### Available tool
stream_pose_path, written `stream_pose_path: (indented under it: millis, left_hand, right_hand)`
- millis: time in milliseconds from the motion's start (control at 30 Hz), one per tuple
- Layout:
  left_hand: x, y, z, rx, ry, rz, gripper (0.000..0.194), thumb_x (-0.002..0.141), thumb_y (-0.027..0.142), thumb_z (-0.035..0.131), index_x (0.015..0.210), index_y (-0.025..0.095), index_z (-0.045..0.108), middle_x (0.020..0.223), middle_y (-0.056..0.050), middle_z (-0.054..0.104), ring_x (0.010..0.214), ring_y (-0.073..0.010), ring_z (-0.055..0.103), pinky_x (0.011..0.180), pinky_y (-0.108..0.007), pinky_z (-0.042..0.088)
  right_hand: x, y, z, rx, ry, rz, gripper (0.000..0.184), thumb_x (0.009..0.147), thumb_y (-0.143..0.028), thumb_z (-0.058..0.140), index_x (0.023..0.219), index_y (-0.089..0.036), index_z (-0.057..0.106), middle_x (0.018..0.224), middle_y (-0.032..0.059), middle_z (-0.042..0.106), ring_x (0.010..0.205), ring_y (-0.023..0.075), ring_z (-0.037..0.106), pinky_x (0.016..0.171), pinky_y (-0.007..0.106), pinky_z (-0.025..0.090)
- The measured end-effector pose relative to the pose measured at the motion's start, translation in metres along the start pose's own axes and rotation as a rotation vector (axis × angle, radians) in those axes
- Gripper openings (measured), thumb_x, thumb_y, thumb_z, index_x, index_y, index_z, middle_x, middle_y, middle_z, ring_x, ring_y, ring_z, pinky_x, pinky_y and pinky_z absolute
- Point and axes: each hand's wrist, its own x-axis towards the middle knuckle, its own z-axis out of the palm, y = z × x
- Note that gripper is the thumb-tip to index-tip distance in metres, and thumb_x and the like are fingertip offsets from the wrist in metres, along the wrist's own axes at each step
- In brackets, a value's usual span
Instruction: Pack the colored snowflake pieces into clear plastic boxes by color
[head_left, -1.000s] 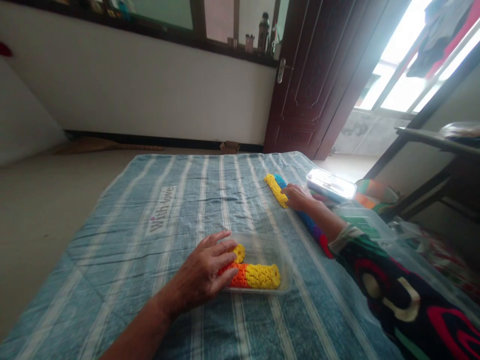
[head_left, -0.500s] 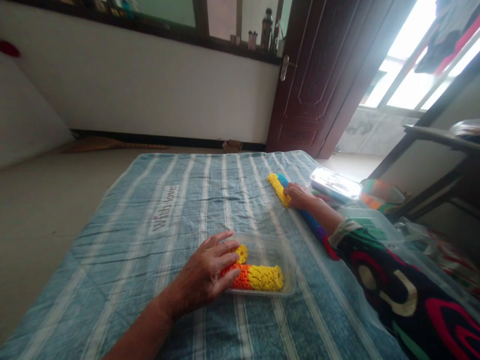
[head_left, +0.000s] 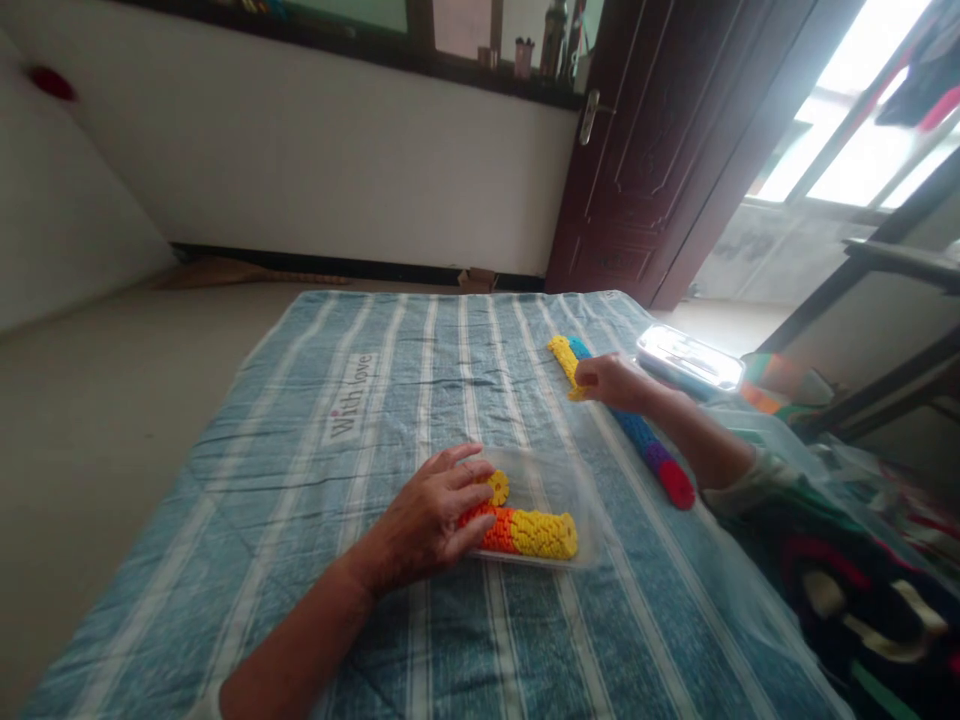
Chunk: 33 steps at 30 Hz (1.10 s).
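Note:
A clear plastic box (head_left: 589, 500) stands on the striped cloth, holding an orange and yellow row (head_left: 545, 535) of notched discs that look like snowflake building discs. Behind that row, a shorter yellow stack (head_left: 498, 488) shows its round end. My left hand (head_left: 435, 505) lies over the box's left side, fingers spread, covering part of both stacks. Farther right, my right hand (head_left: 611, 380) has its fingers closed on the near end of a yellow disc row (head_left: 563, 355). Beside it runs a long blue, purple and red row (head_left: 645, 440), partly hidden by that hand.
A shiny lidded case (head_left: 690, 358) lies at the cloth's right edge, with clear containers (head_left: 757, 430) and plastic bags beyond my right forearm. The striped cloth (head_left: 375, 590) has "With love" printed on its left. Behind are a brown door (head_left: 637, 150) and a dark rack (head_left: 900, 260).
The view has shifted, so most things sit slightly right and higher. My right hand has drawn back a little along the yellow row, and more of the red end shows. My left hand stays on the box.

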Motion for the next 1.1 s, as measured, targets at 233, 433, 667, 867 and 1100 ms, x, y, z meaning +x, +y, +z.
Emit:
stream_pose_path:
  millis: [233, 433, 667, 867, 1100]
  left_hand:
    - [0.002, 0.003, -0.001, 0.017, 0.005, 0.018, 0.018, 0.093, 0.028, 0.057, 0.097, 0.017, 0.071, 0.118, -0.009, 0.069, 0.129, -0.0321, 0.049, 0.108, -0.051, 0.043]
    - [0.002, 0.004, -0.003, 0.018, -0.007, 0.01, 0.018, 0.092, 0.026, 0.058, 0.101, 0.018, 0.072, 0.121, -0.009, 0.068, 0.129, -0.0304, 0.049, 0.109, -0.05, 0.042]
    - [0.002, 0.004, -0.001, 0.001, -0.016, 0.007, 0.018, 0.09, 0.026, 0.062, 0.104, 0.02, 0.072, 0.123, -0.008, 0.067, 0.13, -0.0311, 0.047, 0.109, -0.051, 0.042]
    - [0.002, 0.005, -0.001, -0.018, -0.025, 0.0, 0.022, 0.089, 0.024, 0.062, 0.109, 0.019, 0.071, 0.123, -0.009, 0.066, 0.131, -0.0318, 0.045, 0.11, -0.051, 0.041]
    - [0.002, 0.006, -0.002, -0.026, -0.027, -0.012, 0.023, 0.087, 0.02, 0.063, 0.109, 0.019, 0.071, 0.127, -0.01, 0.065, 0.131, -0.0317, 0.046, 0.111, -0.052, 0.041]
  right_hand:
    - [-0.05, -0.094, -0.01, 0.24, -0.142, -0.491, 0.007, 0.084, -0.012, 0.06, 0.079, -0.018, 0.062, 0.075, -0.0022, 0.061, 0.066, 0.0086, 0.048, 0.063, 0.025, 0.032]
    - [-0.048, -0.129, 0.021, -0.038, -0.193, -0.582, 0.023, 0.082, 0.001, 0.052, 0.088, -0.017, 0.065, 0.078, 0.0011, 0.063, 0.061, 0.0096, 0.042, 0.055, 0.028, 0.022]
    - [-0.05, -0.128, 0.043, -0.057, -0.13, -0.55, 0.025, 0.092, -0.006, 0.045, 0.101, -0.017, 0.066, 0.085, 0.004, 0.063, 0.061, 0.0104, 0.041, 0.053, 0.028, 0.022]
    - [-0.053, -0.127, 0.056, -0.04, -0.105, -0.494, 0.029, 0.097, -0.015, 0.04, 0.114, -0.018, 0.064, 0.093, 0.006, 0.064, 0.06, 0.0123, 0.043, 0.052, 0.029, 0.025]
    - [-0.059, -0.127, 0.064, -0.006, -0.047, -0.462, 0.029, 0.099, -0.014, 0.039, 0.118, -0.015, 0.06, 0.096, 0.0062, 0.062, 0.061, 0.012, 0.044, 0.053, 0.029, 0.028]
